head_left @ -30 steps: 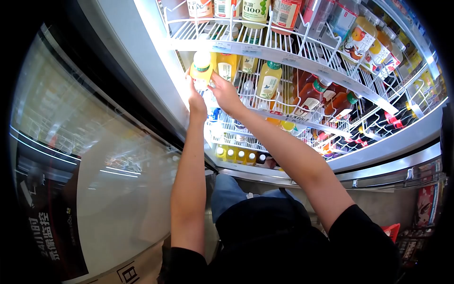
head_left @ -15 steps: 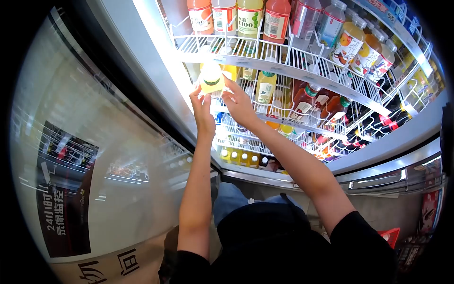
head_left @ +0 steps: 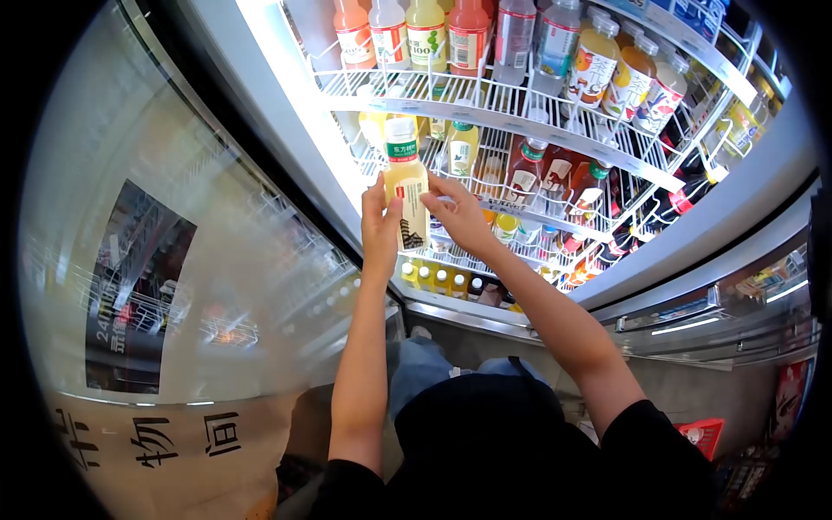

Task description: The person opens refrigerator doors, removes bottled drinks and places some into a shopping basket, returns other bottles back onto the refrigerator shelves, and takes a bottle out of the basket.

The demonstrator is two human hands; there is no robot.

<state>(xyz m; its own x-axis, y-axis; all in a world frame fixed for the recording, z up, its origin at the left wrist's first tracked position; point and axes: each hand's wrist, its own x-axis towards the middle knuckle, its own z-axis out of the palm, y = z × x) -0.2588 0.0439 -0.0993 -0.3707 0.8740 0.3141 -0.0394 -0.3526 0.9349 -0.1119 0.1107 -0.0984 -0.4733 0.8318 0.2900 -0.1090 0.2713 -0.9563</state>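
A bottle of pale yellow tea [head_left: 409, 186] with a white cap and a green neck label stands nearly upright between my hands, in front of the fridge's middle shelf. My left hand [head_left: 379, 230] is closed on its left side, thumb across the front. From the right, my right hand [head_left: 461, 217] grips it too, with the thumb near the label's edge. Behind it, another yellow bottle [head_left: 462, 149] and dark red-brown bottles [head_left: 526, 173] occupy the same wire shelf.
The glass fridge door [head_left: 243, 286] stands open on my left. Above, the upper wire shelf [head_left: 503, 108] carries juice and tea bottles. Yellow bottles [head_left: 425, 276] line the bottom. A red basket [head_left: 702, 433] is at lower right, behind my right arm.
The bottle has come out from the shelf toward me and tipped upright, so its front label now shows. Both hands moved with it. The camera view has shifted slightly.
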